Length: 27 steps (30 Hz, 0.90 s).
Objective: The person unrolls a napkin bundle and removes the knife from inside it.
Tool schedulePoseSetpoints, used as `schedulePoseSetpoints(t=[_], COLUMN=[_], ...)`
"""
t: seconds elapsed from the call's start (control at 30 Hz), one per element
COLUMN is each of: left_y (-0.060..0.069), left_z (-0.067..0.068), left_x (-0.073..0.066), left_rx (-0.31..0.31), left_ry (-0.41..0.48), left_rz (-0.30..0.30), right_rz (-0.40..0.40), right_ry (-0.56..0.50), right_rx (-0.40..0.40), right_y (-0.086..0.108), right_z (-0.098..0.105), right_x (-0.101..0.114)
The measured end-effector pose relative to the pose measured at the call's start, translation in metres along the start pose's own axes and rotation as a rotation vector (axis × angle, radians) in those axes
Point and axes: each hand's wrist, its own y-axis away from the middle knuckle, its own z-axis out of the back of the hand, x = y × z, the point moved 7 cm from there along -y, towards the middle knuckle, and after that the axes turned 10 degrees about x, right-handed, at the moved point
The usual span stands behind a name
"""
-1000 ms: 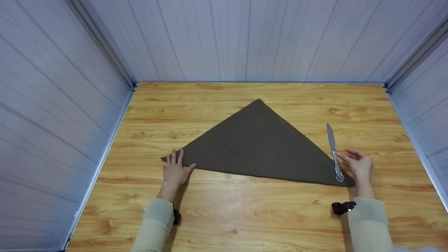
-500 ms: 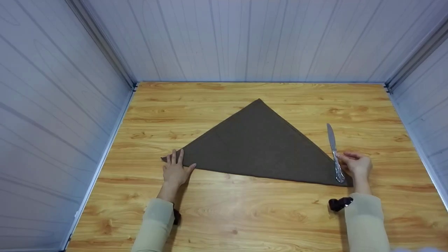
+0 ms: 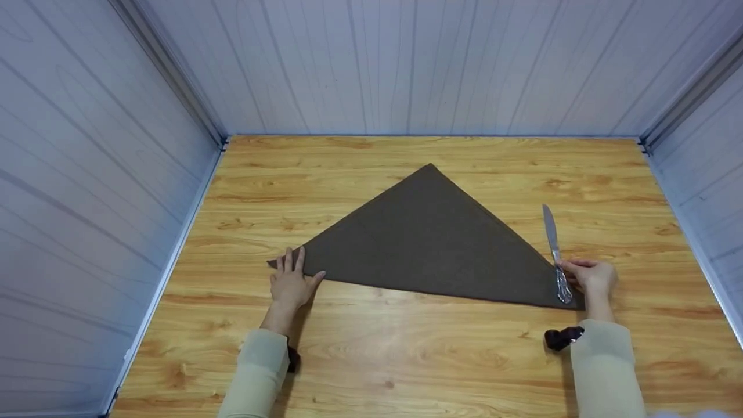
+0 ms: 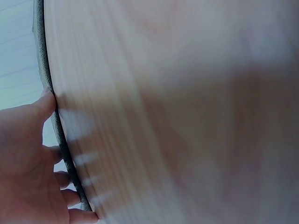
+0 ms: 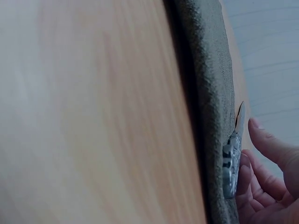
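A brown cloth (image 3: 424,244) lies flat in a triangle on the wooden table, its peak towards the back wall. Near its left corner my left hand (image 3: 288,284) rests palm down with fingers spread; in the left wrist view the thumb and fingertips touch the cloth's edge (image 4: 57,126). A silver table knife (image 3: 562,283) lies at the right corner, its ornate handle on the cloth and its blade pointing away, past the cloth. My right hand (image 3: 598,277) is at the handle's right side, fingertips at it. In the right wrist view the thumb (image 5: 268,142) stands apart from the knife handle (image 5: 232,168).
Pale panelled walls close off the back (image 3: 383,69), the left (image 3: 87,191) and the right (image 3: 708,162) of the wooden table (image 3: 377,354). A dark wrist camera (image 3: 563,338) sits by the right cuff, and another dark device (image 3: 294,357) by the left.
My right hand has shifted slightly left, and its fingertips have slid a little nearer along the knife's handle. The knife has barely moved. My left hand and the cloth look unchanged.
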Motion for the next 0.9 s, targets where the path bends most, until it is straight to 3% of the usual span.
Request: schedulePoseSetpoints(t=[0.3, 0.9], left_y=[0.0009, -0.0005], left_z=[0.0012, -0.0004], left_x=[-0.0019, -0.0017], left_rx=[0.005, 0.007], left_ry=[-0.009, -0.023], left_rz=[-0.007, 0.002], right_rz=[0.033, -0.013], right_ry=[0.112, 0.255], right_rx=[-0.007, -0.018], right_y=[-0.0022, -0.0070], right_z=[-0.0019, -0.0043], right_x=[0.0019, 0.0071])
